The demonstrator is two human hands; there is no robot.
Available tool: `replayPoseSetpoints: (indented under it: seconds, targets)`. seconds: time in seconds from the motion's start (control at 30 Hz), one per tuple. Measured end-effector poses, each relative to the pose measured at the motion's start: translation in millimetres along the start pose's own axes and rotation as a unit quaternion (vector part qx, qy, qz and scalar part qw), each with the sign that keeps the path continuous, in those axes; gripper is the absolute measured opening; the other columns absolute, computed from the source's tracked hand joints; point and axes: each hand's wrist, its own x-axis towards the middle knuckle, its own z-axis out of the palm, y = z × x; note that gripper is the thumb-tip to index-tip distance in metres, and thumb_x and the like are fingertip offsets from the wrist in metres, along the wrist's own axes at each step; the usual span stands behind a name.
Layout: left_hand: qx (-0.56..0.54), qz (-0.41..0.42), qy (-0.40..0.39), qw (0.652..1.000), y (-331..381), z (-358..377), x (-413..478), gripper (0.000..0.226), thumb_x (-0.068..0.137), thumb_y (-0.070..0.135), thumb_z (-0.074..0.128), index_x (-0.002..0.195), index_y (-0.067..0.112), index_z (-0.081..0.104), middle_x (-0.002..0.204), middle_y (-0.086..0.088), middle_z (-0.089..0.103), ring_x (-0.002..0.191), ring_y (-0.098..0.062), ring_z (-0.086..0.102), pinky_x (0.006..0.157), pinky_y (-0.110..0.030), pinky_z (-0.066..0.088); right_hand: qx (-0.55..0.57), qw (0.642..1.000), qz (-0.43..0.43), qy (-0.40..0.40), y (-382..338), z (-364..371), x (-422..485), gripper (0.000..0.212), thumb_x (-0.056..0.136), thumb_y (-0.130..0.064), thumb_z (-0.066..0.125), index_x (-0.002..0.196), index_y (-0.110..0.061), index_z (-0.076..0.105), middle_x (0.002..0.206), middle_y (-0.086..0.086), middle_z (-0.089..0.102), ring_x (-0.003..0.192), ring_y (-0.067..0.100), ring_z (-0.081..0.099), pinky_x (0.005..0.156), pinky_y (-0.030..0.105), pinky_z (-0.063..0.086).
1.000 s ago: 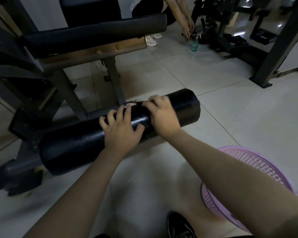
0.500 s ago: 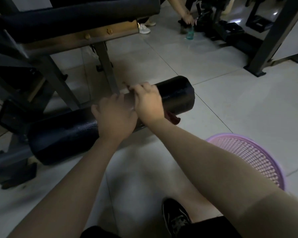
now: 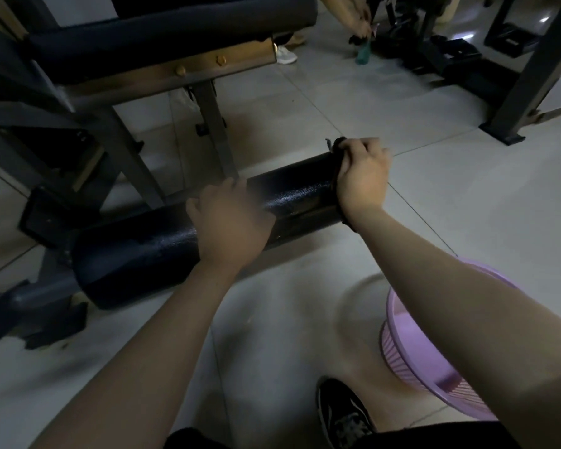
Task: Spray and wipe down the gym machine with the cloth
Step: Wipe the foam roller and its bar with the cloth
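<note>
Black roller (image 3: 292, 196) under left hand (image 3: 230, 225); right hand (image 3: 363, 176) grips cloth (image 3: 337, 147).

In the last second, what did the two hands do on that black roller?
The right hand, gripping the dark cloth, slid along the black roller to its free end, away from the left hand. The left hand stayed on the roller's middle; the purple basket stayed put.
</note>
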Motion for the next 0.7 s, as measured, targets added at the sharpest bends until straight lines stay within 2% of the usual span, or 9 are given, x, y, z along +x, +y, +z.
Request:
replayPoseSetpoints:
  seconds: [0.17,0.33,0.47,0.53,0.6,0.7]
  targets:
    - [-0.007,0.003,-0.004,1.000,-1,-2,0,0.078,0.085,0.058,0.039,0.150,0.018,0.041,0.156,-0.006,0.041,0.136,-0.033,0.033,0.111,-0.053,0.017,-0.026,0.993,-0.107,-0.047,-46,14,-23,0.022,0.091,-0.008,0.053,0.103,-0.009,0.071,0.101,0.017,0.064,0.086,0.039,0.055,0.074,0.042,0.042]
    - [-0.037,0.011,-0.020,0.999,-3,-6,0,0.082,0.083,0.059,0.042,0.154,0.019,0.036,0.160,-0.005,0.035,0.136,-0.032,0.033,0.110,-0.048,0.015,0.027,0.985,-0.153,-0.078,-81,25,-49,0.018,0.091,-0.011,0.058,0.103,-0.011,0.072,0.096,0.015,0.067,0.082,0.037,0.059,0.070,0.041,0.048]
    - [-0.123,0.039,-0.041,0.991,-18,-11,-3,0.087,0.086,0.037,0.058,0.159,0.007,0.021,0.163,-0.009,0.029,0.144,-0.030,0.026,0.117,-0.042,0.009,0.097,0.971,-0.190,-0.112,-107,30,-69,0.019,0.096,-0.017,0.055,0.105,-0.012,0.070,0.099,0.011,0.069,0.086,0.034,0.061,0.077,0.041,0.048]
    - [-0.167,0.050,-0.047,0.983,-28,-17,-9,0.086,0.090,0.033,0.062,0.159,0.007,0.018,0.165,-0.009,0.024,0.149,-0.028,0.020,0.121,-0.041,0.008,0.114,0.965,-0.200,-0.126,-111,29,-72,0.016,0.098,-0.018,0.054,0.107,-0.013,0.066,0.099,0.008,0.067,0.089,0.030,0.060,0.079,0.038,0.044]
    - [-0.147,0.034,0.005,0.989,-47,-23,-23,0.083,0.087,0.043,0.058,0.158,0.012,0.027,0.164,-0.006,0.027,0.148,-0.029,0.022,0.121,-0.049,0.010,0.114,0.961,-0.220,-0.121,-114,30,-73,0.015,0.097,-0.015,0.055,0.109,-0.012,0.063,0.097,0.009,0.066,0.088,0.031,0.058,0.078,0.038,0.041]
    - [-0.079,-0.097,0.115,0.985,-86,-29,-50,0.084,0.076,0.053,0.055,0.153,0.022,0.038,0.161,-0.006,0.033,0.146,-0.033,0.026,0.118,-0.058,0.008,0.098,0.968,-0.206,-0.103,-119,35,-73,0.012,0.097,-0.011,0.055,0.106,-0.010,0.063,0.095,0.011,0.065,0.085,0.033,0.057,0.074,0.035,0.037]
